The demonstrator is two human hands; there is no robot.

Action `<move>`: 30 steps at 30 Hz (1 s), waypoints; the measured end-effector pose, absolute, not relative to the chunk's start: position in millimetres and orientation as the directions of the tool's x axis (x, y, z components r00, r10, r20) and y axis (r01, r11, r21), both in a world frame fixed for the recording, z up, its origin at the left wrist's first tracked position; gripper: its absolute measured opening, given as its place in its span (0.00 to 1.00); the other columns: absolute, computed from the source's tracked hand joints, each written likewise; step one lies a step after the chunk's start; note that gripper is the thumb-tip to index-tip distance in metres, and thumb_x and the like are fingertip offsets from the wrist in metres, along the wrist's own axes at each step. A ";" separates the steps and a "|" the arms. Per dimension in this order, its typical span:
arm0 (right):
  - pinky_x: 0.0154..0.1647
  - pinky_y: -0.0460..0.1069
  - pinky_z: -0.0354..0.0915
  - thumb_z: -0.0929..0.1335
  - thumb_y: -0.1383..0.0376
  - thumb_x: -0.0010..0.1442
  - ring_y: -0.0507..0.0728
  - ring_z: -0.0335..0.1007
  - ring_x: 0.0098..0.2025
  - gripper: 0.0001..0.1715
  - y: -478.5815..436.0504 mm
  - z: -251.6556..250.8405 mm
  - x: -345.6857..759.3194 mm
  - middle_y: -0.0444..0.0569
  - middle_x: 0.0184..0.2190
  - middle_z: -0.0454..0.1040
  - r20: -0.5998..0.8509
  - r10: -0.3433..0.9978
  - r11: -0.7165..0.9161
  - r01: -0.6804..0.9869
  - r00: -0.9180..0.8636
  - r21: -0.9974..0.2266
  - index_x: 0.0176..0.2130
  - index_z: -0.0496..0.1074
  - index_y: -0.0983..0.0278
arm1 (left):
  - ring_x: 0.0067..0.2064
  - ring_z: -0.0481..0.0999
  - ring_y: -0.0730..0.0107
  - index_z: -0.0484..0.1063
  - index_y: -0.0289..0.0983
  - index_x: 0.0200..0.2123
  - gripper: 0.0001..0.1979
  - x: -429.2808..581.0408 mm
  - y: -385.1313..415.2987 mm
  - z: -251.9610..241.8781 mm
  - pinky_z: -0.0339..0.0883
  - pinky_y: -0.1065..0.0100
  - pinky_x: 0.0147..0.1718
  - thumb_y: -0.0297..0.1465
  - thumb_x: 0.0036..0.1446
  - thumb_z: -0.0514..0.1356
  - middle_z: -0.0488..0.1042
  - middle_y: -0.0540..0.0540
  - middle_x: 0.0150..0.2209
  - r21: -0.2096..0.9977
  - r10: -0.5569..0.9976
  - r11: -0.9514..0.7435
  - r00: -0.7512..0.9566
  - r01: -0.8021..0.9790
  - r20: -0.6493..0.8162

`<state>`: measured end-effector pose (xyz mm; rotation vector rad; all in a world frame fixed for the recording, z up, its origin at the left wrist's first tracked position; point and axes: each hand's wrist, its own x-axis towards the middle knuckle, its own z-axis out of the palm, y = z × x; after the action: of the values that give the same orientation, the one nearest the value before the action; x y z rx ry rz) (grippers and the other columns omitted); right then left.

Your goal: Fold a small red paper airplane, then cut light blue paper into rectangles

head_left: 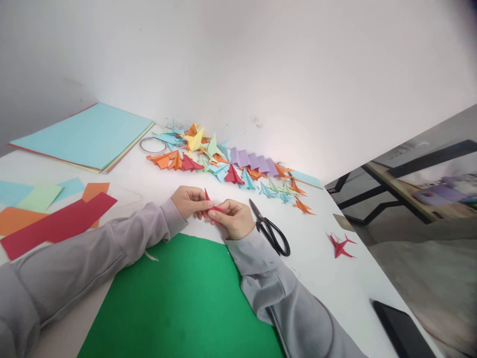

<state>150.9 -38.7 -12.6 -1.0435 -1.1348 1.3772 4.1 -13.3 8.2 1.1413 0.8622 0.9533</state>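
Pinching the red paper (207, 196) between the fingertips of left hand (189, 201) and right hand (238, 219), holding it midway, about equally near both. Aiming one sharp tip up and leftward past the left thumb, slanting the rest down toward the right thumb. Working just beyond the green mat (175, 298), near the scissors (264, 219).

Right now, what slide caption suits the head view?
Left hand and right hand pinch a folded red paper piece near a green sheet, black-handled scissors lying to the right.
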 end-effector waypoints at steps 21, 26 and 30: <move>0.22 0.46 0.67 0.77 0.63 0.37 0.50 0.70 0.18 0.15 -42.9 -4.4 149.0 0.42 0.15 0.74 -0.013 0.983 -0.037 -0.130 -0.184 -0.991 0.19 0.69 0.64 | 0.09 0.62 0.79 0.64 0.32 0.10 0.18 10.1 -22.6 15.9 0.55 0.77 0.08 0.35 0.38 0.68 0.64 0.52 0.07 0.993 0.981 0.089 0.180 -0.073 -0.074; 0.20 0.45 0.66 0.78 0.61 0.35 0.50 0.69 0.16 0.16 -38.6 -11.6 148.9 0.44 0.15 0.75 0.004 0.984 -0.023 -0.151 -0.176 -0.988 0.18 0.69 0.65 | 0.11 0.64 0.78 0.66 0.32 0.11 0.19 11.1 -21.3 16.0 0.57 0.76 0.08 0.31 0.52 0.58 0.66 0.50 0.09 0.986 0.973 0.158 0.179 -0.060 -0.145; 0.19 0.45 0.66 0.78 0.60 0.34 0.51 0.69 0.15 0.18 -35.6 -16.2 149.3 0.44 0.14 0.74 0.010 0.987 -0.016 -0.153 -0.163 -0.988 0.17 0.68 0.65 | 0.10 0.64 0.77 0.66 0.32 0.12 0.24 10.7 -17.8 15.1 0.58 0.75 0.09 0.35 0.57 0.53 0.67 0.49 0.09 0.966 0.954 0.241 0.205 -0.088 -0.219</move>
<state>149.3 -35.6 -16.2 -1.0135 -1.2087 1.3995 10.7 -17.8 15.1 1.0443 1.0883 0.9496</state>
